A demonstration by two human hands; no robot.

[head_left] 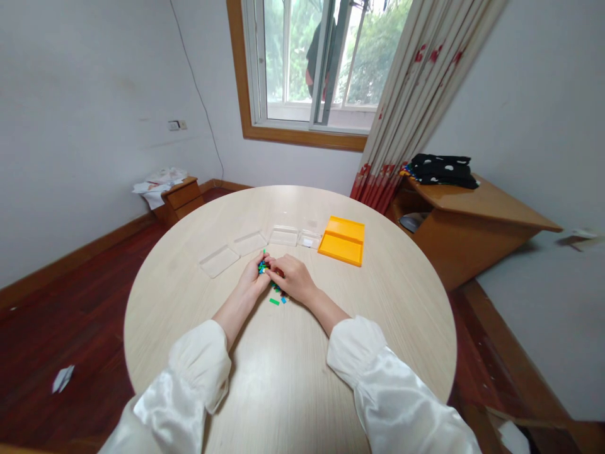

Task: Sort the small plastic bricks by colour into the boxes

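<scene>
My left hand (254, 273) is cupped around a bunch of small coloured plastic pieces (263, 267), mostly green and blue. Close against it, my right hand (292, 277) bends its fingers over the same pieces; its fingertips are partly hidden, so what they pinch is unclear. Loose pieces lie on the table beneath, among them a green strip (275, 302) and a blue piece (283, 301). Beyond my hands stand several clear plastic trays in an arc, including a left one (218, 261) and a middle one (283, 236).
An open yellow case (341, 253) lies right of the trays on the round wooden table (397, 309). A small cabinet (183, 200) with papers stands back left. At the right is a wooden desk (486, 205) with a black spotted cloth (444, 170), beside a curtain (416, 88).
</scene>
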